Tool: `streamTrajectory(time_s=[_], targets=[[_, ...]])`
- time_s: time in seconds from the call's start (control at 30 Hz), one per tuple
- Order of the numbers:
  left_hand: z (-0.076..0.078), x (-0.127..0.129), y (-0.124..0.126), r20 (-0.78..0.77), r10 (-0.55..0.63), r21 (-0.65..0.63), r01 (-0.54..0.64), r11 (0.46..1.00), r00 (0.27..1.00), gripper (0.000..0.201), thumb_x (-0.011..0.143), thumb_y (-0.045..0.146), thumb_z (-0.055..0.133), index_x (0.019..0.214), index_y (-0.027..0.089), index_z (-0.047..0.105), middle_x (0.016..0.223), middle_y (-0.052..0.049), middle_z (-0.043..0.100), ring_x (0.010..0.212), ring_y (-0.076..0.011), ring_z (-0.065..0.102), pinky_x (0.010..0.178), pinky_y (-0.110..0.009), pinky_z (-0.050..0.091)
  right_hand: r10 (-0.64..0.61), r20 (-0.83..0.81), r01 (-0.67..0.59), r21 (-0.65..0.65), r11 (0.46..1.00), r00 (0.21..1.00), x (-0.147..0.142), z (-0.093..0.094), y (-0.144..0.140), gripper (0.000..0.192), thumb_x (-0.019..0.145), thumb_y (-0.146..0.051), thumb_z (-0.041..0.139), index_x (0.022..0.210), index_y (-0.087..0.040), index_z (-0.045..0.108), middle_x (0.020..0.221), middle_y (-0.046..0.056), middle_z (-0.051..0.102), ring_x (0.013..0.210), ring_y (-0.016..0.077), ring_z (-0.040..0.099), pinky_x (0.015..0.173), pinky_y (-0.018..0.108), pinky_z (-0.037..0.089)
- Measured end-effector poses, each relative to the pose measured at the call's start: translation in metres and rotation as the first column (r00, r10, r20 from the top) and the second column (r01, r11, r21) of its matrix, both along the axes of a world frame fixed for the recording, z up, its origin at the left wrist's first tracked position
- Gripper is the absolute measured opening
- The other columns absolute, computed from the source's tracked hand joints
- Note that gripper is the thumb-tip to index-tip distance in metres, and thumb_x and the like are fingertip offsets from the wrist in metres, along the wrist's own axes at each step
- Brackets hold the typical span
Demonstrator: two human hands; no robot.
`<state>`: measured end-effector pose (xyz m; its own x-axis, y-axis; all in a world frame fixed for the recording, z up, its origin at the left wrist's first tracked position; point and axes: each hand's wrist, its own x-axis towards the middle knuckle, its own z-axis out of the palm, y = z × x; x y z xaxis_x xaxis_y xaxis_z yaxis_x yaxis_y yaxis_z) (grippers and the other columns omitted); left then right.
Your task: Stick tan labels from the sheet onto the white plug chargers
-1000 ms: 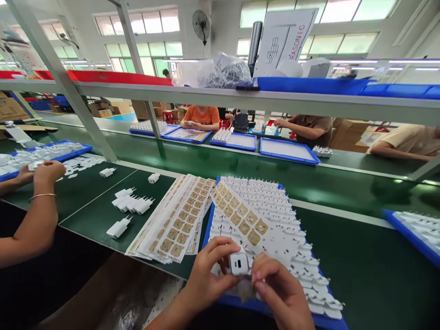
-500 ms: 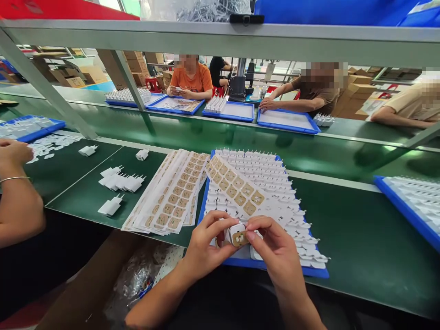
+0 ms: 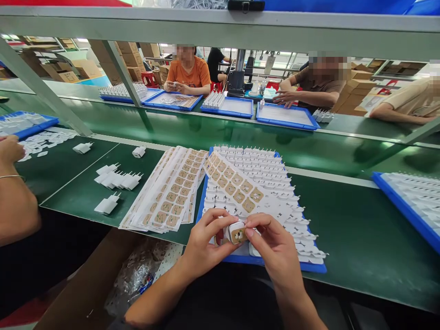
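Note:
My left hand [image 3: 205,240] holds a white plug charger [image 3: 234,226] over the near edge of a blue tray [image 3: 237,260]. Against the charger's end face lies a brown square sticker [image 3: 238,235] with small cut-outs, and my right hand [image 3: 277,243] pinches its right edge between thumb and finger. Rows of white chargers [image 3: 252,160] with upturned pins fill most of the tray. Across them rests a loose sheet of brown stickers [image 3: 237,184]. Left of the tray is a fanned stack of sticker sheets [image 3: 175,195].
Several white chargers [image 3: 118,178] lie left of the stack. A neighbour's arm [image 3: 15,206] is at the far left, beside scattered white pieces [image 3: 44,142]. Another blue tray [image 3: 405,211] stands at right. A shelf beam [image 3: 220,30] crosses overhead. Co-workers sit across the line.
The sticker now sits squarer over the charger's face, both hands keeping their hold. My view has tipped slightly. Across the line, a co-worker's hands have drawn back from the tray's left corner.

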<state>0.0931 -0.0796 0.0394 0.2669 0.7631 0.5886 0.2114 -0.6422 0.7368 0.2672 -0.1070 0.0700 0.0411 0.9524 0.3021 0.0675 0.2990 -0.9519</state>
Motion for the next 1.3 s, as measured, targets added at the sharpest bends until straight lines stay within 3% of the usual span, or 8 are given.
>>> streamTrajectory(time_s=[0.3, 0.73, 0.97, 1.13, 1.23, 1.3], targets=[[0.001, 0.000, 0.000, -0.020, 0.015, 0.039, -0.015, 0.999, 1.000, 0.040, 0.085, 0.016, 0.074, 0.123, 0.025, 0.063, 0.110, -0.005, 0.061, 0.061, -0.0054, 0.054, 0.055, -0.019, 0.055, 0.000, 0.004, 0.000, -0.013, 1.000, 1.000, -0.001, 0.000, -0.001, 0.005, 0.094, -0.022, 0.066, 0.092, -0.027, 0.068, 0.085, -0.001, 0.066, 0.081, 0.0137, 0.062, 0.074, 0.022, 0.052], [0.000, 0.002, -0.002, -0.024, 0.050, 0.077, -0.048, 0.996, 0.998, 0.038, 0.085, 0.014, 0.073, 0.122, 0.023, 0.063, 0.110, -0.005, 0.061, 0.060, -0.0048, 0.055, 0.055, -0.018, 0.056, -0.114, 0.105, 0.106, 0.081, 0.991, 0.988, -0.010, -0.003, -0.002, 0.007, 0.093, -0.019, 0.066, 0.092, -0.026, 0.066, 0.084, -0.001, 0.066, 0.080, 0.0147, 0.063, 0.071, 0.026, 0.051], [-0.003, 0.003, -0.002, -0.005, 0.065, 0.081, -0.064, 0.995, 0.998, 0.040, 0.085, 0.013, 0.072, 0.123, 0.024, 0.063, 0.110, -0.005, 0.060, 0.064, -0.0065, 0.057, 0.053, -0.018, 0.056, -0.175, 0.192, 0.146, 0.155, 0.977, 0.966, -0.013, -0.001, -0.002, 0.009, 0.093, -0.016, 0.065, 0.090, -0.025, 0.064, 0.083, -0.002, 0.065, 0.076, 0.0136, 0.062, 0.069, 0.027, 0.052], [-0.002, 0.005, -0.001, 0.001, 0.080, 0.070, -0.080, 0.994, 0.997, 0.039, 0.085, 0.013, 0.072, 0.122, 0.024, 0.063, 0.109, -0.004, 0.060, 0.058, -0.0044, 0.053, 0.053, -0.018, 0.055, -0.280, 0.314, 0.190, 0.289, 0.938, 0.907, -0.018, 0.002, 0.001, 0.011, 0.092, -0.013, 0.064, 0.093, -0.024, 0.063, 0.082, -0.002, 0.063, 0.074, 0.0131, 0.061, 0.067, 0.026, 0.053], [-0.003, 0.005, -0.002, 0.037, 0.083, 0.068, -0.086, 0.994, 0.996, 0.039, 0.085, 0.013, 0.072, 0.121, 0.023, 0.063, 0.108, -0.005, 0.060, 0.072, -0.0089, 0.061, 0.058, -0.017, 0.057, -0.332, 0.324, 0.217, 0.342, 0.914, 0.886, -0.019, 0.000, 0.001, 0.018, 0.091, -0.015, 0.067, 0.106, -0.024, 0.065, 0.098, 0.003, 0.063, 0.079, 0.0136, 0.062, 0.068, 0.025, 0.056], [-0.005, 0.006, -0.002, 0.080, 0.090, 0.066, -0.095, 0.993, 0.993, 0.038, 0.085, 0.013, 0.072, 0.120, 0.023, 0.062, 0.108, -0.005, 0.059, 0.087, -0.0136, 0.064, 0.062, -0.018, 0.058, -0.260, 0.307, 0.167, 0.297, 0.940, 0.916, -0.018, -0.002, 0.001, 0.030, 0.089, -0.018, 0.071, 0.117, -0.025, 0.064, 0.109, 0.005, 0.062, 0.085, 0.0147, 0.064, 0.070, 0.025, 0.058]])
